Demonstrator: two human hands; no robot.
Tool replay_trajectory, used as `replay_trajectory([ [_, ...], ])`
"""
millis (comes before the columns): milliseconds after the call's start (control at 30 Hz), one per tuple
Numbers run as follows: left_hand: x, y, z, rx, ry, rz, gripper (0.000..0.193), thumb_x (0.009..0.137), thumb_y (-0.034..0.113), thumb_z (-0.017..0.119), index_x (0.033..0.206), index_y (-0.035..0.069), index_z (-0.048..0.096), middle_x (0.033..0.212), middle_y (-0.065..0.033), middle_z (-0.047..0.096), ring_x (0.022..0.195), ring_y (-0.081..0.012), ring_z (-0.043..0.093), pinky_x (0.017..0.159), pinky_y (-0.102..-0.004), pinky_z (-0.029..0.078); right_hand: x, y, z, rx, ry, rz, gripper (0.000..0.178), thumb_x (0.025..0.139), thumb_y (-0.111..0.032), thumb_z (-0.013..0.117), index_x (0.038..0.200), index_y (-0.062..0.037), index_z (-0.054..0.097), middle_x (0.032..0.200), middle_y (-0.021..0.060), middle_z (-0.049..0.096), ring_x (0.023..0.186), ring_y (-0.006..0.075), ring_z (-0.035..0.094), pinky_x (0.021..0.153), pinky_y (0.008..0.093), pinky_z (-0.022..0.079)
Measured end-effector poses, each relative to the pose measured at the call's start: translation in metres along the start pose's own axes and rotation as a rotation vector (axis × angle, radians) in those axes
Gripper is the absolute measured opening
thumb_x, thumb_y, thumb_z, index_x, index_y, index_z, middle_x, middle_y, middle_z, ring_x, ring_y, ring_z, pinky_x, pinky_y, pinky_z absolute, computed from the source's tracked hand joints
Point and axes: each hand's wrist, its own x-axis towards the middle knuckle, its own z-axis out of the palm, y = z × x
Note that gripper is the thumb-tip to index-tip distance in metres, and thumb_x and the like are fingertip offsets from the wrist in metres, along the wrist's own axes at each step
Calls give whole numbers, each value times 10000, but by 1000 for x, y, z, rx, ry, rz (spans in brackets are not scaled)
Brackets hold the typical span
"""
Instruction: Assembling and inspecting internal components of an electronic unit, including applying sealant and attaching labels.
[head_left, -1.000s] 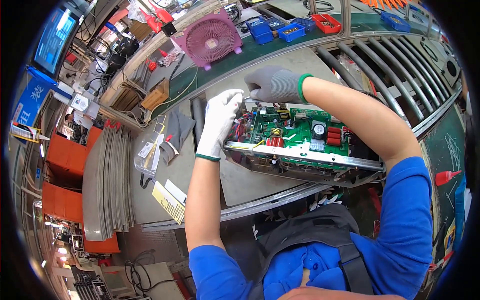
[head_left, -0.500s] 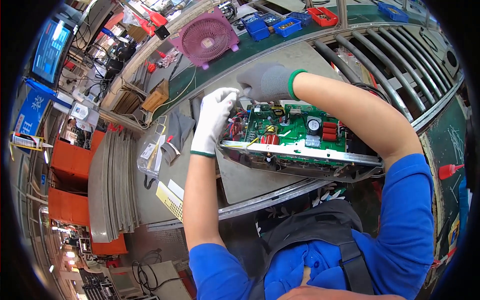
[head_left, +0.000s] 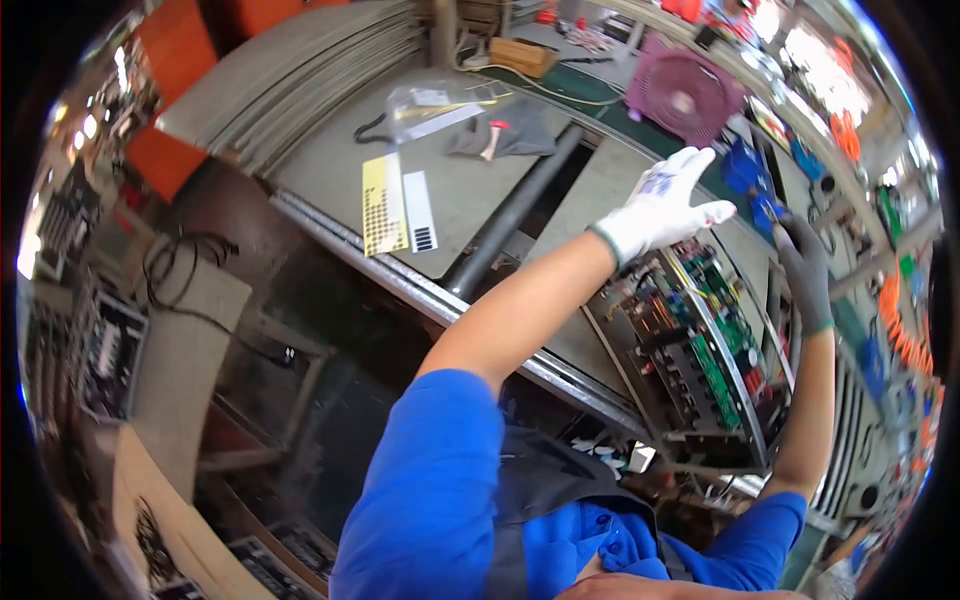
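Note:
My left hand [head_left: 662, 207], in a white glove, hovers above the left end of an electronics chassis [head_left: 722, 352], its fingers spread and nothing in them. Green circuit boards, wires and a long metal rail make up this chassis, which lies tilted across the bench. Beyond it, my right hand [head_left: 806, 275] in a grey glove stretches out to a small blue bin [head_left: 767, 214]. The fingertips are at the bin's edge. They are small and blurred, so whether they pinch anything cannot be made out.
A purple fan [head_left: 684, 92] stands at the back, beside another blue bin [head_left: 743, 165]. On the bench at left lie a yellow label sheet [head_left: 379, 215], a white label strip [head_left: 419, 211], a grey cloth [head_left: 525, 128] and a plastic bag [head_left: 412, 112]. A dark roller [head_left: 510, 220] crosses the gap between boards.
My hands have parted: the left has opened above the chassis, and the right has reached out to the blue bin. The view has turned left, so the chassis appears farther right and rotated.

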Motion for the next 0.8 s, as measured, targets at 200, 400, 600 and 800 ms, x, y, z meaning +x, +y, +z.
replay_trajectory([
  [200, -206, -147, -203, 533, 208, -180, 509, 812, 173, 638, 1294, 12, 607, 1195, -229, 672, 1090, -395, 647, 985, -455, 503, -17, -195, 61, 160, -300, -126, 166, 986, -105, 567, 1083, 6, 643, 872, 3, 590, 745, 89, 534, 670, 266, 447],
  [400, -272, -196, -256, 696, -75, -599, 708, 766, 393, 774, 1371, 98, 555, 1276, -178, 605, 1266, -366, 500, 1157, -470, 290, 27, -263, 290, -29, -794, -337, 258, 957, -298, 589, 1041, -64, 660, 931, 205, 690, 916, 410, 671, 781, 509, 505],
  [600, -266, -210, -251, 877, 167, -417, 710, 825, 388, 728, 1397, 17, 529, 1424, -171, 538, 1362, -373, 439, 1176, -544, 252, 75, -242, 503, 104, -519, -121, 280, 942, -315, 594, 1071, -88, 697, 1001, 182, 725, 961, 387, 685, 840, 471, 526],
  [800, -252, -236, -295, 977, -187, -392, 511, 912, 369, 618, 1305, 43, 598, 1364, -140, 582, 1317, -313, 491, 1127, -494, 313, 123, -284, 579, 16, -480, -59, 285, 937, -318, 591, 1075, -95, 702, 1039, 179, 725, 988, 386, 683, 867, 458, 527],
])
